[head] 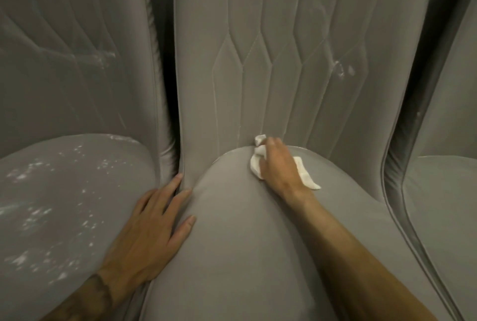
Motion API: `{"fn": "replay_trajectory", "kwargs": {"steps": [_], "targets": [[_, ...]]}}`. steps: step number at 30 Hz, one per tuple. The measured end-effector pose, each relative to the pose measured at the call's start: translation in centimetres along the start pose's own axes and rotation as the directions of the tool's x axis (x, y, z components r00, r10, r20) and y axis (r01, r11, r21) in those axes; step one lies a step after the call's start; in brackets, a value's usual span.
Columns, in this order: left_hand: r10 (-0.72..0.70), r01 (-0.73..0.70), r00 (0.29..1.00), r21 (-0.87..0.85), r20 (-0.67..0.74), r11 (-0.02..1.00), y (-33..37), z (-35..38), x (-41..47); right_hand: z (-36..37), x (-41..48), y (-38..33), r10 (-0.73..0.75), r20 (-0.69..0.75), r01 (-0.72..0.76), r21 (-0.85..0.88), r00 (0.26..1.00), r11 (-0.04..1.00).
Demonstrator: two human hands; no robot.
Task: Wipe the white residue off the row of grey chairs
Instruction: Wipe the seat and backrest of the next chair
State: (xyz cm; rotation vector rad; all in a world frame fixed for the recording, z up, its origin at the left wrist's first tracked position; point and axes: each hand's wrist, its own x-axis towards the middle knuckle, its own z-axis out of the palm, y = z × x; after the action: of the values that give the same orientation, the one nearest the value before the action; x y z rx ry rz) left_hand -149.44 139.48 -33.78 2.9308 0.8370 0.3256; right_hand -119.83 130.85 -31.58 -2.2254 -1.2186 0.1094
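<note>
Three grey upholstered chairs stand side by side. The middle chair (232,243) fills the centre. My right hand (277,165) grips a crumpled white cloth (305,176) and presses it into the crease where the middle seat meets its quilted backrest (258,49). My left hand (152,227) lies flat with fingers spread on the left edge of the middle seat, fingertips at the gap to the left chair (64,204). White residue (31,217) speckles the left chair's seat and backrest. A few white marks (343,68) show on the right side of the middle backrest.
The right chair (444,204) shows only partly at the frame's right edge. Dark narrow gaps (166,88) separate the chairs. Nothing else is in view beyond the upholstery.
</note>
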Motion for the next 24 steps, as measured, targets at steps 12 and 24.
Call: {"fn": "replay_trajectory", "kwargs": {"steps": [12,24], "targets": [[0.011,-0.011,1.000,-0.003,-0.011,1.000,-0.1,-0.1,0.0,-0.3,-3.3,-2.7,-0.161,0.117,0.160,0.021,0.980,0.987],[0.026,-0.026,0.999,0.005,-0.040,1.000,-0.4,0.4,-0.1,1.8,-4.4,-5.0,-0.167,0.040,0.170,-0.067,0.985,0.983]]}}
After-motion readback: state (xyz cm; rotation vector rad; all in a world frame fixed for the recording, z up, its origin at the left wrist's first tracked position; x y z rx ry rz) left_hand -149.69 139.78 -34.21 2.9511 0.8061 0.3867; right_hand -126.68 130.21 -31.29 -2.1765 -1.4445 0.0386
